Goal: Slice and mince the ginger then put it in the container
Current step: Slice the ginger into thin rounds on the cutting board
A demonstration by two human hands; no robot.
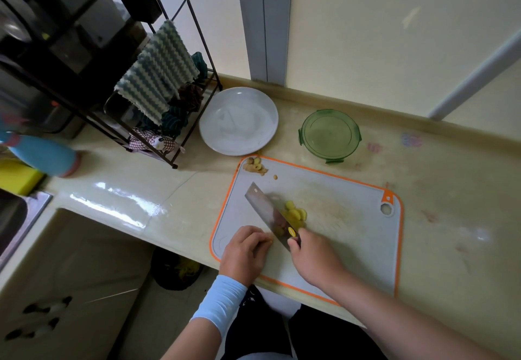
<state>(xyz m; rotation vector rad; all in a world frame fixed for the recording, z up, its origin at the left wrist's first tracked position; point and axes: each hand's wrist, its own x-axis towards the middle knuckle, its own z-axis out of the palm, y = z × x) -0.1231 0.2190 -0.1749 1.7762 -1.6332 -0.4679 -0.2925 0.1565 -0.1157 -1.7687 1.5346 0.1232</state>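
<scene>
A grey cutting board (pixel 346 235) with an orange rim lies on the counter. My right hand (pixel 313 258) is shut on the handle of a cleaver (pixel 266 213), whose blade slants across the board. My left hand (pixel 245 249) has its fingers curled on a small piece of ginger (pixel 270 242) pressed against the blade's left side. Yellow ginger slices (pixel 294 214) lie in a small pile to the right of the blade. Ginger peel scraps (pixel 255 165) sit at the board's far left corner. A green round container (pixel 329 134) stands beyond the board.
A white plate (pixel 238 120) sits behind the board's left corner. A black wire rack (pixel 158 92) with cloths stands to the left. A blue bottle (pixel 42 154) and a sink (pixel 17 218) are at far left. A bin (pixel 176 271) sits on the floor below the counter's edge.
</scene>
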